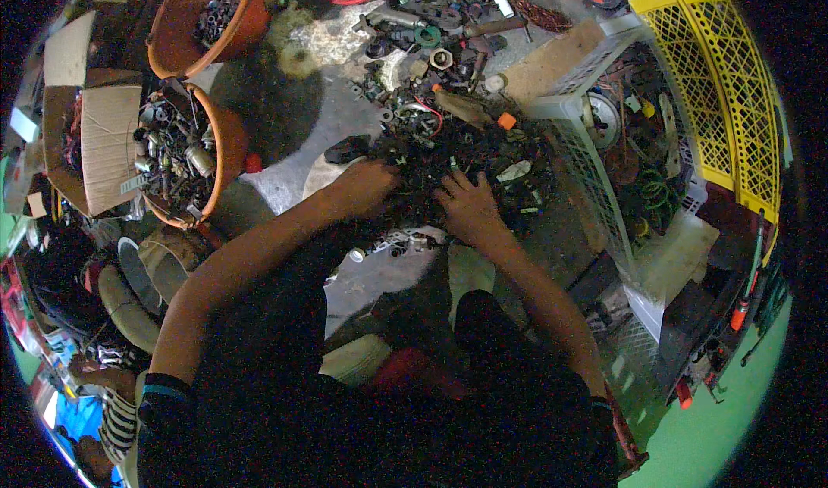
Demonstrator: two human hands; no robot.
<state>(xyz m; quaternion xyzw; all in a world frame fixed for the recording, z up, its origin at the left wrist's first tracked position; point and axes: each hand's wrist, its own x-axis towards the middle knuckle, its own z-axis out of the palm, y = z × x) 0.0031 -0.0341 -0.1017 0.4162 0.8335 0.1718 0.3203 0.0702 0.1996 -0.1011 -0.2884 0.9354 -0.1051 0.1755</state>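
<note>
A heap of dark, mixed metal parts (431, 156) lies on the floor in front of me, and both my hands reach into it. My left hand (369, 186) rests at its left side, knuckles up, with the fingertips lost in the dark parts. At the near right of the heap is my right hand (466, 202), its fingers spread and touching the pieces. No held thing shows in it. A large hex nut (442, 59), an orange cube-like piece (506, 121) and a flat brownish piece (463, 107) lie farther back in the heap. Small light metal parts (405, 243) sit nearer me, between my knees.
Two orange buckets, one upper (164, 35) and one lower (226, 143), hold metal parts at the left beside an open cardboard box (110, 147). A light plastic crate (595, 173) with parts and a yellow crate (703, 91) stand right. Another person's striped sleeve (119, 423) shows lower left.
</note>
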